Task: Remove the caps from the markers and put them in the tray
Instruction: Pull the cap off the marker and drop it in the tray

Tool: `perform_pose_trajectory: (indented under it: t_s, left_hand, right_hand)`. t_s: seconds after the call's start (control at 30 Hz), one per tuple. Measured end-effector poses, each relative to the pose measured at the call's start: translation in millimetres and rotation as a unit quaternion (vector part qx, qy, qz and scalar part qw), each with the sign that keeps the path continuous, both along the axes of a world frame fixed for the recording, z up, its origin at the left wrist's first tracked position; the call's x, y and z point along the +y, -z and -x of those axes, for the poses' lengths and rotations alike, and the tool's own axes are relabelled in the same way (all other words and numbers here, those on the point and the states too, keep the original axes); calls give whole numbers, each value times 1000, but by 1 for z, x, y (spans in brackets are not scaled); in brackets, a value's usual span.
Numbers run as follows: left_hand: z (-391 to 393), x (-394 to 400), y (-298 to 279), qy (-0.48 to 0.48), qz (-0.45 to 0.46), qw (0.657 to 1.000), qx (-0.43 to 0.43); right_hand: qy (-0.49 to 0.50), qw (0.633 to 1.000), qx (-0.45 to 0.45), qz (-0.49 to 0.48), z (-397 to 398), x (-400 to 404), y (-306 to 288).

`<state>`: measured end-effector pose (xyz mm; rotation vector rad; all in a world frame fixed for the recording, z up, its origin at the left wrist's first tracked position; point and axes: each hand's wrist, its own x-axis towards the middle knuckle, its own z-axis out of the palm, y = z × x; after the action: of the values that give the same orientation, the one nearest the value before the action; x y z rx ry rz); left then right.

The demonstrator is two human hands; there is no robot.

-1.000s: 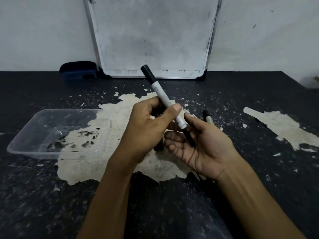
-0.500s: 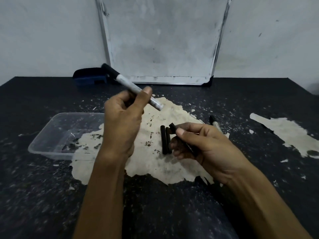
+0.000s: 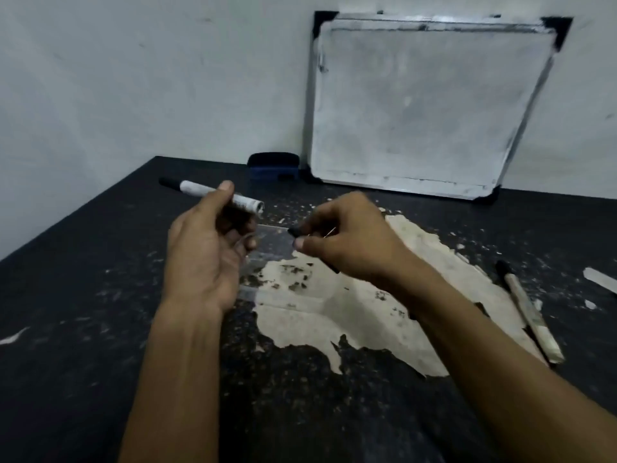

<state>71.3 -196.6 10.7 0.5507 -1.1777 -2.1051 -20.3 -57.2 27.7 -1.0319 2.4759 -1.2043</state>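
Note:
My left hand (image 3: 203, 259) grips a white marker (image 3: 213, 192) with a black rear end. The marker lies roughly level and its near end is uncapped. My right hand (image 3: 347, 238) pinches a black cap (image 3: 295, 232) between thumb and fingers, and a dark tip shows below the palm. Both hands hover over the clear plastic tray (image 3: 272, 228), which they mostly hide. A second marker (image 3: 527, 309) with a black cap lies on the table to the right.
The black table (image 3: 83, 295) has a large pale patch of peeled surface (image 3: 367, 315) and scattered flakes. A whiteboard (image 3: 417, 105) leans on the wall at the back. A blue eraser (image 3: 273, 166) sits beside it. The table's left edge runs diagonally.
The view has swung to the left. Both hands moved left over the tray, the left with the uncapped marker and the right with the black cap.

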Motion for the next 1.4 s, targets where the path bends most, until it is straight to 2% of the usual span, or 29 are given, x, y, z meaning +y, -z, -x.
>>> perform_pose_trajectory:
  t_s: [0.2,0.33,0.57,0.7,0.87,1.0,1.07,1.13,1.27,1.4]
  left_hand:
    - [-18,-16,9,-13,12,1000,-6]
    - [-25,-20,13,-8,11,1000,-2]
    - [-25,-15,10,-3,19,1000,-3]
    - [-20,-4,2,7,28,1000,5]
    - [-8,27,-10,56,51,997,32]
    - [12,63,-9,116,53,990,59]
    - [23,80,-5,145,46,987,58]
    - [33,96,0,173,34,983,54]
    - [44,112,14,194,10,980,39]
    - [47,115,21,191,-6,981,35]
  right_hand:
    - [-28,963,164,-212,-1,-65,37]
    - [-29,953,191,-232,-3,-73,51]
    - [-35,957,163,-236,-4,-69,44]
    - [-19,976,136,-169,-2,-56,36]
    - [75,989,117,-45,6,3,17]
    - [171,981,87,-13,21,67,18]
    - [205,976,66,-35,32,95,24]
    - [198,975,30,-99,41,119,28]
    - [102,967,-35,-231,52,141,25]
    - [48,961,-29,-271,64,138,26]
